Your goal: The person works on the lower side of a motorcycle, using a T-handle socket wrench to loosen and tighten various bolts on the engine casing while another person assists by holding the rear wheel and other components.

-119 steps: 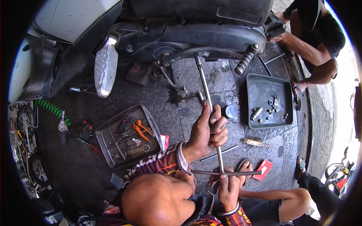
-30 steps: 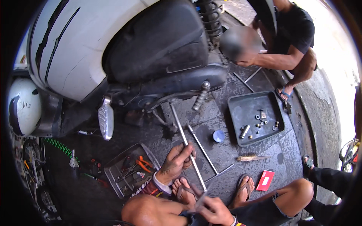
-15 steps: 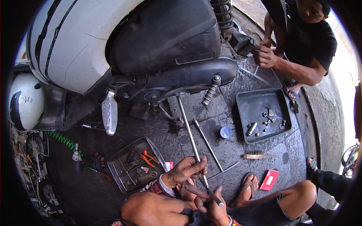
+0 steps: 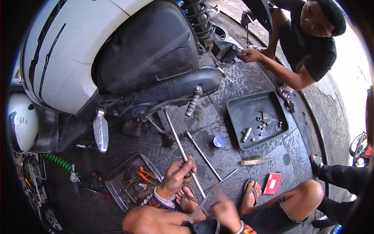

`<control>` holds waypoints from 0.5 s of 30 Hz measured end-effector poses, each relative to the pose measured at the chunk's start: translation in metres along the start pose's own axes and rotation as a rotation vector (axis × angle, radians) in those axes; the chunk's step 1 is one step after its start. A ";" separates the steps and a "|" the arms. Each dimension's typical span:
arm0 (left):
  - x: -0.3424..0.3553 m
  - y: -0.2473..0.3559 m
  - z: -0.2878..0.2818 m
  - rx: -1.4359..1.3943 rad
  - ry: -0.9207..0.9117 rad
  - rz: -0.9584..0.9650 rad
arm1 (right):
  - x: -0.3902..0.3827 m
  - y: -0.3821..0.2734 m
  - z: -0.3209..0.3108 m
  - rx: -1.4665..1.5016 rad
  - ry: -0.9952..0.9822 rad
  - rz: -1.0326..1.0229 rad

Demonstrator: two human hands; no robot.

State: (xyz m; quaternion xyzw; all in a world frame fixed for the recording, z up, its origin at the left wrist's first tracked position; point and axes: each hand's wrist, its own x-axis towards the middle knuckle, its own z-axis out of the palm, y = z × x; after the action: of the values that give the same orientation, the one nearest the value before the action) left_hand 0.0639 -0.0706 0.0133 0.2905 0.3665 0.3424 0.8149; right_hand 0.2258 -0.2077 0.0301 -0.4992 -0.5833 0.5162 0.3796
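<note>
My left hand (image 4: 176,178) is closed around a long shiny steel rod (image 4: 177,138). Its far end reaches the underside of the scooter (image 4: 148,43) near the kickstart lever (image 4: 193,101), and the near end sticks out past my fingers. To the right of that near end is my right hand (image 4: 226,212), smeared by motion, so its fingers and anything in them are unclear. A thin grey blurred streak lies between the hand and the rod. On the floor beside the rod rests a T-handle wrench (image 4: 204,156).
A black tray (image 4: 255,146) holds small metal parts. A tool tray (image 4: 117,191) with orange-handled pliers (image 4: 145,174) stands by my left knee. Around lie a blue-white cup (image 4: 219,141), a brush (image 4: 258,161) and a red packet (image 4: 272,183). A co-worker (image 4: 300,46) crouches behind the scooter.
My right hand has come off the rod's near end and moved right and down. My left hand still grips the rod. The view has shifted, and the co-worker's hands have moved apart.
</note>
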 end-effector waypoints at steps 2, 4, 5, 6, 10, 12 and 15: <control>0.004 0.004 0.003 -0.040 0.024 0.025 | 0.000 -0.017 0.000 0.036 -0.194 -0.100; 0.002 0.007 0.000 -0.022 0.091 -0.014 | 0.015 -0.038 -0.010 0.272 -0.113 -0.205; 0.004 0.008 0.001 -0.015 0.093 -0.011 | 0.021 -0.043 -0.016 0.364 -0.069 -0.278; 0.003 0.007 0.000 -0.009 0.095 -0.007 | 0.016 -0.034 -0.023 0.364 0.019 -0.176; 0.014 -0.001 0.005 -0.031 0.090 -0.006 | -0.008 -0.012 -0.006 -0.030 0.285 -0.018; 0.014 0.003 0.007 0.002 0.119 0.007 | -0.002 -0.004 -0.002 -0.053 0.291 -0.043; 0.009 0.001 0.009 0.049 0.185 0.027 | 0.007 -0.012 0.013 0.482 0.650 0.039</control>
State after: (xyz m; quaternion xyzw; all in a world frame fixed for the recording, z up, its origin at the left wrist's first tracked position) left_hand 0.0756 -0.0650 0.0153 0.2823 0.4444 0.3695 0.7657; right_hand 0.2092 -0.2039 0.0392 -0.5443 -0.2856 0.4604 0.6405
